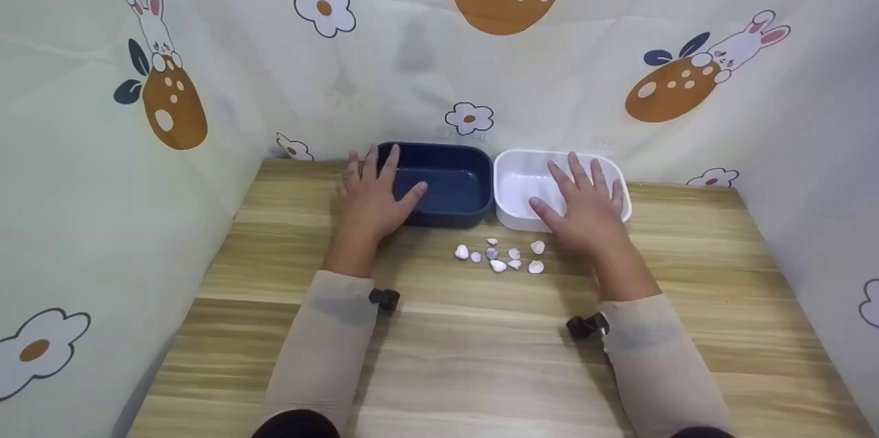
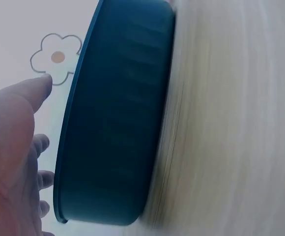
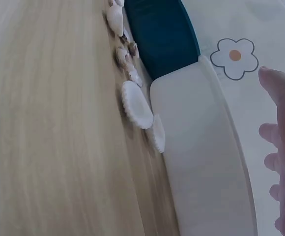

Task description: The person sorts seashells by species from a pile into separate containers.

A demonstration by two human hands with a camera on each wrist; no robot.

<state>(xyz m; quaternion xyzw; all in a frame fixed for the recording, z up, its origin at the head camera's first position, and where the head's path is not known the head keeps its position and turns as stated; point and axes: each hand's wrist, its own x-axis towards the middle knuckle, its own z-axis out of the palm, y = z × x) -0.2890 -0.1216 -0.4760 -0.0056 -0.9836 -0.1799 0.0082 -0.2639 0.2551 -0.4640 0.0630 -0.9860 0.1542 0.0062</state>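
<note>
Several shells [image 1: 498,266] lie in front of the white tub [image 1: 523,222]; the navy tub [image 1: 450,219] stands just left of it. My left hand [image 1: 374,202] is over the navy one, my right hand [image 1: 588,214] over the white, fingers spread, gripping nothing. Both tubs look light, stiff, smooth: best held by opposite rims. Only the right wrist view shows shell ridges.

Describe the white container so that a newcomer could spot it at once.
Look to the far edge of the wooden table, before the patterned cloth. The white container stands there, just right of the dark blue container. Its white colour sets it apart from that similarly shaped neighbour.
</note>
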